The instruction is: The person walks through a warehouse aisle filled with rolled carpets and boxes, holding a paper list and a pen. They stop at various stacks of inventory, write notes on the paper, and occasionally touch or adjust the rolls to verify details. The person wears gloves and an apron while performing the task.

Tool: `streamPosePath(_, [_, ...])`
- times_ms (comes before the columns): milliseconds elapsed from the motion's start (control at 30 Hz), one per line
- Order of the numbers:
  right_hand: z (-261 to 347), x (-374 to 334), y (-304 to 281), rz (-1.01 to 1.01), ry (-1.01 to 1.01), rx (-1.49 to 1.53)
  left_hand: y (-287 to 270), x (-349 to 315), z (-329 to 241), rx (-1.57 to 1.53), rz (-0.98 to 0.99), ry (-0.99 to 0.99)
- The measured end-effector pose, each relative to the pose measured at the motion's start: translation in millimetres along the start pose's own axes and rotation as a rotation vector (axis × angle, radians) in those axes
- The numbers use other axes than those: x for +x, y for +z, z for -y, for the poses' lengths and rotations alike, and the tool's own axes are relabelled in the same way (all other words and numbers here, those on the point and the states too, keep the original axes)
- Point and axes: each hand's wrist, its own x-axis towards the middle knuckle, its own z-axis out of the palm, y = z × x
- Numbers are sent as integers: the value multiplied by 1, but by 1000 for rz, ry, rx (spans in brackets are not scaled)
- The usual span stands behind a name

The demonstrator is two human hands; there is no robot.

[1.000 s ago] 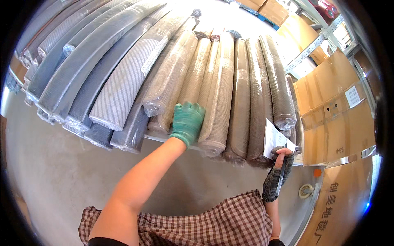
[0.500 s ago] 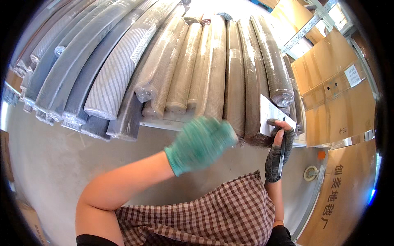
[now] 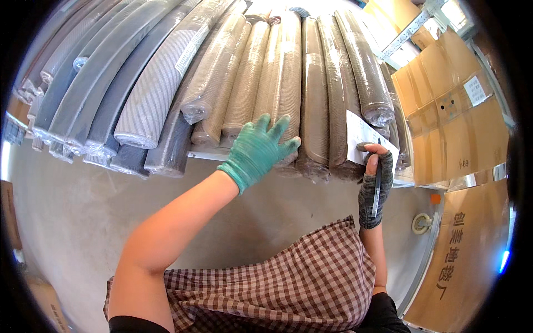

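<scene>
My left hand (image 3: 256, 151), in a green work glove, has its fingers spread over the front ends of the beige plastic-wrapped carpet rolls (image 3: 287, 77). Its fingertips lie on or just above the wrap; I cannot tell which. On the right, my right hand (image 3: 371, 194) wears a dark grey glove that leaves the thumb and some fingertips bare. A slim dark pen (image 3: 377, 191) runs along its palm, and a white paper sheet (image 3: 360, 135) is pinched at the fingers. The sheet rests in front of a dark brown roll (image 3: 341, 91).
Grey and blue wrapped rolls (image 3: 105, 94) lie side by side on the left, a striped roll (image 3: 161, 83) among them. Large cardboard boxes (image 3: 444, 150) stand at the right, near a metal rack post (image 3: 408, 30). A tape roll (image 3: 421, 223) is by the floor at lower right.
My left hand, closed and blurred earlier, has spread its fingers and moved slightly up over the beige rolls. The right hand still holds the pen and sheet. The view has shifted slightly.
</scene>
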Motion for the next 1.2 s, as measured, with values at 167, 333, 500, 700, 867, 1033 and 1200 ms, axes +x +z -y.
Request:
streamPosePath(167, [-6,-5,-3,-26,21,18,-28,2,26,-104,-148,-23])
streamPosePath(333, [-6,-5,-2,-25,-2,-26,-80,10,64,-280,-433,-132])
streamPosePath(500, [1,-5,-1,-13,41,-11,-105,10,91,-427,-648,-234])
streamPosePath(700, [-1,-5,0,-19,61,-6,-97,6,92,-375,-655,-214])
streamPosePath(867, [-5,-5,-1,-31,-7,-62,-48,2,51,-213,-544,-35])
streamPosePath(1033, [3,-4,1,8,-63,-87,23,-24,0,-137,-279,149])
streamPosePath(1200, [-4,-4,-8,24,-76,-103,-19,-7,-5,-418,-107,75])
